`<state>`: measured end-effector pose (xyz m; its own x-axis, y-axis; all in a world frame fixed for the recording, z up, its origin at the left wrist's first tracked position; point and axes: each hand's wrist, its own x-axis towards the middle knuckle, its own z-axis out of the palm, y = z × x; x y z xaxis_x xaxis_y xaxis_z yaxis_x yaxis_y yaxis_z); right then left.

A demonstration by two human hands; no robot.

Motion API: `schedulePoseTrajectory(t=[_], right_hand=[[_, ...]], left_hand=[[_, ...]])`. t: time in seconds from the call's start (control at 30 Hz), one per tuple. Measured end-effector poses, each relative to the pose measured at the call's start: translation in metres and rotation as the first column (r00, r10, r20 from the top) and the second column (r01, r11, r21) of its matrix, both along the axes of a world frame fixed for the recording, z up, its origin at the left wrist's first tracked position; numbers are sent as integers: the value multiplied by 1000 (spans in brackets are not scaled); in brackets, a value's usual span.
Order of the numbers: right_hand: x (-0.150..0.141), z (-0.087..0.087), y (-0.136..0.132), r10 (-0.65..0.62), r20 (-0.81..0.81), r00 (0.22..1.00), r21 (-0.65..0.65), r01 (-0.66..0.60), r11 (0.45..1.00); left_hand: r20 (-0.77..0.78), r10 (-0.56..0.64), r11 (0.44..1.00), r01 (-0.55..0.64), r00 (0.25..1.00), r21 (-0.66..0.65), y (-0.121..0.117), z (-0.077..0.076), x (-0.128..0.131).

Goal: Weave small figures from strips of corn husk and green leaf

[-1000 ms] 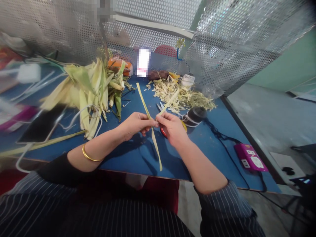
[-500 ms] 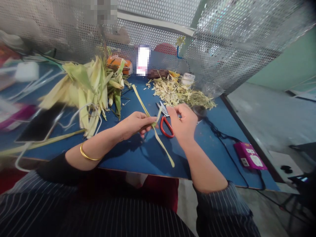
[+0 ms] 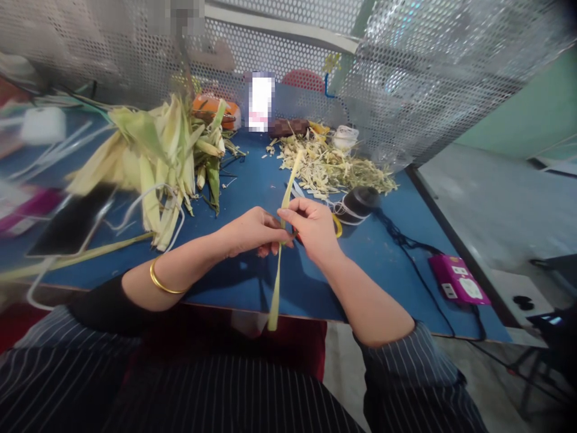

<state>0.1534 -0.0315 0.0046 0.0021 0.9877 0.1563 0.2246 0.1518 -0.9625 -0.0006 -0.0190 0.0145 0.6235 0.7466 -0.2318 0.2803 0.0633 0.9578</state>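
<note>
A long pale green leaf strip (image 3: 276, 282) runs through both my hands above the blue table (image 3: 252, 282). Its upper end (image 3: 294, 174) points away toward the back, and its lower end hangs past the front edge. My left hand (image 3: 250, 231) is closed on the strip at its middle, fingertips pinched. My right hand (image 3: 310, 225) is closed on the same strip just to the right, thumb and fingers pressed on it. A gold bangle (image 3: 161, 282) sits on my left wrist. Red-handled scissors (image 3: 297, 237) lie mostly hidden beneath my right hand.
A heap of green and yellow leaves (image 3: 157, 156) lies at the left. Cut leaf scraps (image 3: 333, 168) pile at the back. A black spool (image 3: 360, 201) stands right of my hands, with a cord to a pink power strip (image 3: 455, 285). A dark phone (image 3: 72, 222) lies far left. Perforated metal screens (image 3: 406, 78) wall the back.
My right hand came back from the scissors and closed on the strip beside my left hand. The strip swung from slanting to nearly upright, its lower end now hanging over the table's edge.
</note>
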Motion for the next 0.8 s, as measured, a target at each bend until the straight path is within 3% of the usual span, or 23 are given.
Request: schedulePoseTrajectory(t=[0.17,0.4,0.53,0.67,0.73,0.8], right_hand=[[0,-2,1,-92,73,993,54,88,995],[-2,-6,2,-124,133,983,103,111,988],[6,1,6,-117,235,965,191,73,979],[21,15,5,-274,287,918,372,157,915],[24,20,3,-226,337,914,309,120,944],[23,23,0,-75,416,906,165,6,986]], left_hand=[[0,-30,999,29,1000,-37,0,2,0],[13,-73,996,74,997,-50,1,-4,-1],[52,55,994,-49,997,-94,2,-7,-1],[189,243,961,-210,951,-179,8,-1,-1],[234,288,947,-241,928,-211,11,3,-3],[250,309,942,-260,917,-211,13,5,-5]])
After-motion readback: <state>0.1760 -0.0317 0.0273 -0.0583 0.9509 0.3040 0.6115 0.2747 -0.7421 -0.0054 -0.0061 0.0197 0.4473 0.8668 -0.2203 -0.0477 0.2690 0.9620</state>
